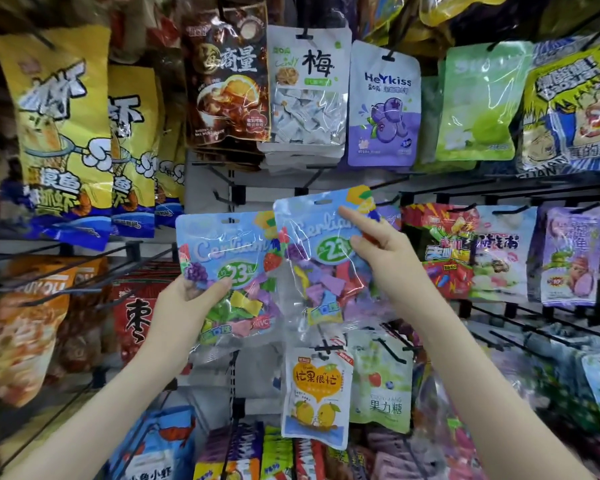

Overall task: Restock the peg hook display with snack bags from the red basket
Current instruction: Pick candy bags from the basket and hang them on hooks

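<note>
Our left hand (194,292) pinches the first blue bag (229,251) at its 7 o'clock corner. Our right hand (378,244) grips the second blue bag (309,251) at its 3 o'clock edge, under a bare hook (310,180) at 12 o'clock. They look light, crinkly and slippery; best to hold near the top hole.

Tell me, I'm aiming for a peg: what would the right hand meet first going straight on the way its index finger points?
The right hand points up-left along the Cerlian candy bag it holds. Past the bag's top edge, a bare peg hook likely comes first, though depth is unclear.
</note>
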### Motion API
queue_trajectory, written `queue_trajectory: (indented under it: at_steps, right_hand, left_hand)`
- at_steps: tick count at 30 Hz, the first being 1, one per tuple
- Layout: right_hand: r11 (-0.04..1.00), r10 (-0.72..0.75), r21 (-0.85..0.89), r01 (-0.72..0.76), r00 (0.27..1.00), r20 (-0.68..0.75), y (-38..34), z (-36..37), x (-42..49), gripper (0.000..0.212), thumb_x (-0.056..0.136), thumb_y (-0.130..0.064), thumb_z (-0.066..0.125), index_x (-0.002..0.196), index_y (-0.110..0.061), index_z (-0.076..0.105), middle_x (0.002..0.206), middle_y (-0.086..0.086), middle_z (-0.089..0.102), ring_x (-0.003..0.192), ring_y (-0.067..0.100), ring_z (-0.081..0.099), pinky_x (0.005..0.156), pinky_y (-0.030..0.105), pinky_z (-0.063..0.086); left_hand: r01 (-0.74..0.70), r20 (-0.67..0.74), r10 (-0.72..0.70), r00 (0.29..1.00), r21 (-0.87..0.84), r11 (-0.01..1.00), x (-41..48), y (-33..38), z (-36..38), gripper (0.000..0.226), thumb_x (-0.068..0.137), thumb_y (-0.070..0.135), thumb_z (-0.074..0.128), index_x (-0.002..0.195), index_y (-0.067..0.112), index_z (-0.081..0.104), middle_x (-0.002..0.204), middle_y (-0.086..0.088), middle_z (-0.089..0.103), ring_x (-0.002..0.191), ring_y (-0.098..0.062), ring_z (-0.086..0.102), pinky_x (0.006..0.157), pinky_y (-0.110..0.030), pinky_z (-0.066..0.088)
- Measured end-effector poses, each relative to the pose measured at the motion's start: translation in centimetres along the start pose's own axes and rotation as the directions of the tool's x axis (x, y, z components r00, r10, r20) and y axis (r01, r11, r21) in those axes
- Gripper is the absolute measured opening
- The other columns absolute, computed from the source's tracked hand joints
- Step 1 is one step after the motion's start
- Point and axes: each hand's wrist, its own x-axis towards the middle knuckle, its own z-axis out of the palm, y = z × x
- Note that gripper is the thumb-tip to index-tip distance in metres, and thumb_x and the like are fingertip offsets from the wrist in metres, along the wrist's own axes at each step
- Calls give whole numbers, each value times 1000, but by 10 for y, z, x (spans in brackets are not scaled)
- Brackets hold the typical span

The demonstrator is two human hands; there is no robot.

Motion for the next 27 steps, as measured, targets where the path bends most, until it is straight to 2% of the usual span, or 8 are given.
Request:
queue_trajectory:
  at_steps: [2, 6, 9, 11, 14, 18, 23, 27]
  right_hand:
    - [998, -8, -61, 6, 999, -39, 2, 9, 9, 43, 96, -7, 46, 128, -34, 56, 103, 2, 45, 61, -5, 41, 56, 8, 33]
    - [995, -16, -98, 4, 994, -112, 8, 20, 20, 45, 97, -10, 44, 129, -41, 52, 105, -1, 34, 47, -3, 40, 49, 5, 36]
    - [990, -23, -142, 6, 993, -120, 18, 27, 21, 51, 96, -9, 42, 128, -49, 48, 87, -4, 37, 57, 3, 40, 53, 12, 37]
    - [979, -12, -201, -12, 993, -116, 26, 33, 25, 53, 96, -9, 41, 128, -51, 46, 90, -1, 39, 62, 10, 40, 59, 20, 39]
    - [943, -8, -333, -26, 995, -101, 37, 45, 38, 49, 97, -14, 44, 138, -42, 42, 100, 1, 37, 68, 13, 44, 67, 20, 41]
    - [920, 61, -382, -82, 996, -69, 50, 63, 60, 67, 88, -28, 64, 147, -31, 31, 126, 7, 34, 111, 22, 43, 90, 27, 34]
    - [875, 171, -453, -172, 984, -44, 68, 83, 86, 85, 83, -25, 69, 151, -22, 17, 146, 22, 21, 131, 33, 35, 105, 32, 30]
    - [800, 198, -581, -150, 980, 19, 80, 87, 96, 79, 89, -19, 59, 151, -20, 9, 150, 25, 21, 135, 40, 26, 112, 36, 24]
  left_hand:
    - [-25, -31, 26, 999, 34, 999, -4, 4, -9, 32, 67, 38, 76, 92, 19, 70, 90, -1, 75, 69, -8, 66, 68, -35, 50]
    - [6, -62, -3, 998, 46, 999, -5, 7, -25, 15, 80, 21, 72, 95, 20, 68, 78, 6, 74, 47, 2, 57, 76, -71, 40]
    - [1, -25, 0, 1000, 6, 1000, -7, 9, -37, 28, 73, 23, 73, 101, 18, 69, 96, 1, 75, 88, -18, 71, 94, -57, 48]
    - [-19, -7, 19, 1000, -4, 1000, -8, 11, -42, 34, 71, 26, 73, 103, 18, 69, 102, 0, 74, 98, -23, 69, 96, -50, 48]
    - [-57, -16, 57, 998, 1, 998, -6, 13, -47, 31, 69, 27, 73, 100, 21, 69, 98, 2, 75, 95, -20, 70, 89, -42, 52]
    - [-107, -20, 107, 994, -5, 994, -3, 16, -52, 30, 67, 26, 72, 97, 24, 67, 92, 10, 75, 87, -9, 70, 73, -20, 55]
    - [-111, -27, 111, 993, -25, 993, 1, 10, -64, 42, 62, 34, 75, 101, 21, 68, 99, 4, 74, 95, -15, 69, 83, -31, 51]
    - [-124, 4, 124, 992, -32, 992, 6, 4, -65, 35, 59, 39, 77, 93, 31, 73, 98, 5, 75, 93, -13, 70, 75, -21, 56]
